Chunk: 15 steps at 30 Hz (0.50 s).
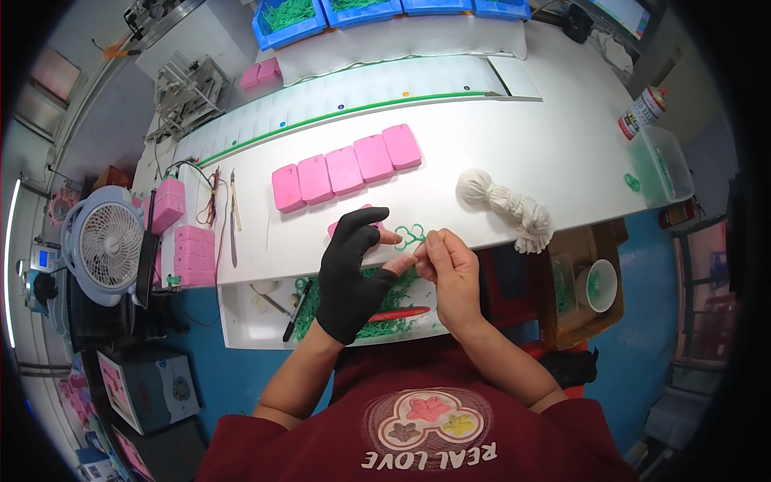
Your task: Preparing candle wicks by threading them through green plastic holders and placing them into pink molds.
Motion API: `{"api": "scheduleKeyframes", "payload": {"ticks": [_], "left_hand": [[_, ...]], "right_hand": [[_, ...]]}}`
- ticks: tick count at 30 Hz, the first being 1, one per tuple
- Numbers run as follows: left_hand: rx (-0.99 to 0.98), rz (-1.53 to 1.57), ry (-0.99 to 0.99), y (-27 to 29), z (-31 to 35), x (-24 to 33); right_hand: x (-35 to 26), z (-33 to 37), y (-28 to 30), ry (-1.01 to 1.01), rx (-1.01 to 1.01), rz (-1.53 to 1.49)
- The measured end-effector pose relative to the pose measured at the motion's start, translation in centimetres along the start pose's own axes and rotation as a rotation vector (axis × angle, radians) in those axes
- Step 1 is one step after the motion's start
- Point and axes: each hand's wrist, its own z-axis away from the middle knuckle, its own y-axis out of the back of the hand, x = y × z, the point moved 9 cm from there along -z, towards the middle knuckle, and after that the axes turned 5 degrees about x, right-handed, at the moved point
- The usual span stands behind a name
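Left hand [351, 273]: my black-gloved fingers pinch the green looped piece [409, 234].
Right hand [451, 269]: my bare fingertips grip that piece's right side.
Piece: at the white table [514, 153] edge, above the tray of green scraps [241, 317].
Behind: a row of pink blocks [345, 169].

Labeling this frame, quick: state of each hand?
Left hand, black glove: fingers pinched on the green part.
Right hand, bare: fingertips pinched on the same green part.
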Motion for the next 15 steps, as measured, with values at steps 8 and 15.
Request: {"api": "scheduleKeyframes", "payload": {"ticks": [8,15], "left_hand": [[0.015,0.026,0.037,-0.03,-0.03,-0.23],[0.016,0.004,0.004,-0.02,0.06,-0.45]], "right_hand": [[0.24,0.15,-0.18,-0.004,-0.028,-0.003],[0.35,0.1,-0.15,-0.005,-0.022,0.011]]}}
